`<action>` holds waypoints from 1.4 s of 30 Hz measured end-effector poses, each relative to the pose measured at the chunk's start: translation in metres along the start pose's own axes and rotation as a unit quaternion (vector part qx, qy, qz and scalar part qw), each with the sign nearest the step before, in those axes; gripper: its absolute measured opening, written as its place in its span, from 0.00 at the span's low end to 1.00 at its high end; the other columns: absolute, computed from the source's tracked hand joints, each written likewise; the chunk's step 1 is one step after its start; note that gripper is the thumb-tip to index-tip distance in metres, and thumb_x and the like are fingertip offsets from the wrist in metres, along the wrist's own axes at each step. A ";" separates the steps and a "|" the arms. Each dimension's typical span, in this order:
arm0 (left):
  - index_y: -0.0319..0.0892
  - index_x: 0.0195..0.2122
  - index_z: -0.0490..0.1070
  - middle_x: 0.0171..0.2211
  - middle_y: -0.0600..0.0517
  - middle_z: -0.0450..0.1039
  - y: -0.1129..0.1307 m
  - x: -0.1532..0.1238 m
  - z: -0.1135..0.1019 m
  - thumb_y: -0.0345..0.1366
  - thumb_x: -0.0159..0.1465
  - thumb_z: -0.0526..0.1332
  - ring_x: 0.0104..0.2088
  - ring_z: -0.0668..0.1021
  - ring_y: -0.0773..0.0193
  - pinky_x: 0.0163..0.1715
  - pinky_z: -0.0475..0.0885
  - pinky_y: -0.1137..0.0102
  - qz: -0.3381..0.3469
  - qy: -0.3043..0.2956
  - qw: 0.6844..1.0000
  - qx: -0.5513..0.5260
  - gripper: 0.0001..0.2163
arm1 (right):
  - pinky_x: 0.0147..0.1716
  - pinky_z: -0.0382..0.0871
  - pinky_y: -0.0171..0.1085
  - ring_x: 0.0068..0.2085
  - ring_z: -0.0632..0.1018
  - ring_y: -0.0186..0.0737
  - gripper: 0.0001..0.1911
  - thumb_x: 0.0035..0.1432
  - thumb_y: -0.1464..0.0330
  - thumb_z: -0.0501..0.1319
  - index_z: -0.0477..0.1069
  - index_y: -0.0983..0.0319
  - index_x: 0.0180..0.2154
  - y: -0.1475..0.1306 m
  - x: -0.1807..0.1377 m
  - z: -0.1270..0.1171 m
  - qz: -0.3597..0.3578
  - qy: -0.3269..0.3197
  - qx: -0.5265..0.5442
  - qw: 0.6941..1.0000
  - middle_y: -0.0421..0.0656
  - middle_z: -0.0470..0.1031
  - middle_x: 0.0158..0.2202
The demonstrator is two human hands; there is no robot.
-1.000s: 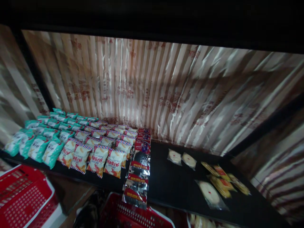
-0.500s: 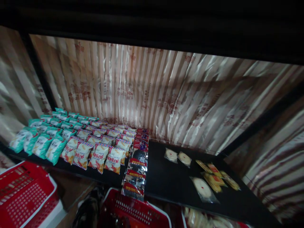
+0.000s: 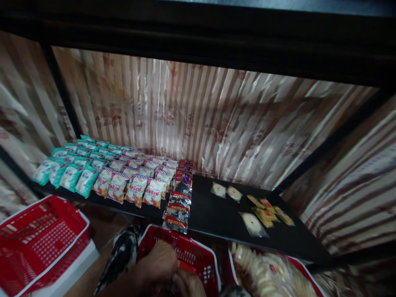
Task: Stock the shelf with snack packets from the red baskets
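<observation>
My left hand is over the middle red basket, its fingers curled downward. Close beside it, at the bottom edge of the view, my right hand is also closed and partly cut off. What the fingers hold is hidden and dim. An orange-red patch shows in the basket behind the hands. Just above the basket, a row of dark shiny packets runs back along the black shelf. To its left stand rows of white and orange snack bags.
Teal snack bags fill the shelf's left end. Flat round packs and yellow packs lie on the right. Another red basket stands at left; a basket of pale bagged rounds is at right. Dark posts frame the shelf.
Both my hands have come into view over the middle basket. The view has shifted downward, so the baskets show more fully and the shelf goods sit higher.
</observation>
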State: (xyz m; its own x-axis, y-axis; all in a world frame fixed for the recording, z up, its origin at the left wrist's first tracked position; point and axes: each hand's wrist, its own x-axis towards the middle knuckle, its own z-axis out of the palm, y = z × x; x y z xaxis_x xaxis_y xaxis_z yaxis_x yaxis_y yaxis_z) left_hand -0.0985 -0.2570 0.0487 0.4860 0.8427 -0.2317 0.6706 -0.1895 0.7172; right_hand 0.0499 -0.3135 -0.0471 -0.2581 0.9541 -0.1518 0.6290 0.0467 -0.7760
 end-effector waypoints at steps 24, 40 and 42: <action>0.39 0.33 0.66 0.34 0.48 0.75 0.014 -0.035 0.016 0.45 0.53 0.61 0.37 0.76 0.58 0.37 0.69 0.69 0.002 0.116 0.874 -0.472 0.14 | 0.28 0.69 0.36 0.29 0.77 0.42 0.22 0.37 0.51 0.68 0.75 0.60 0.31 -0.081 -0.014 -0.051 0.162 0.203 0.545 0.798 0.42 0.79 0.26; 0.38 0.34 0.68 0.30 0.50 0.73 0.006 -0.020 0.029 0.48 0.51 0.63 0.32 0.75 0.62 0.32 0.67 0.70 -0.031 0.102 0.850 -0.516 0.18 | 0.30 0.70 0.35 0.29 0.77 0.41 0.24 0.38 0.50 0.67 0.76 0.61 0.33 -0.064 -0.009 -0.056 0.185 0.216 0.484 0.827 0.41 0.79 0.27; 0.39 0.35 0.68 0.30 0.51 0.74 0.010 -0.019 0.026 0.49 0.51 0.63 0.32 0.75 0.62 0.33 0.67 0.71 -0.032 0.094 0.844 -0.528 0.18 | 0.30 0.70 0.36 0.30 0.77 0.42 0.24 0.38 0.50 0.66 0.76 0.61 0.33 -0.062 -0.006 -0.057 0.188 0.220 0.474 0.831 0.41 0.79 0.28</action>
State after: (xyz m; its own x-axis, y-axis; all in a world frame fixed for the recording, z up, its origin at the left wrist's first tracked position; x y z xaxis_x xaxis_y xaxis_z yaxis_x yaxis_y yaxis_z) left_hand -0.0865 -0.2883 0.0427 0.3041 0.9181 -0.2541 -0.2286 0.3293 0.9161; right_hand 0.0545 -0.3050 0.0373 0.2509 0.8741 -0.4159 -0.3109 -0.3341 -0.8898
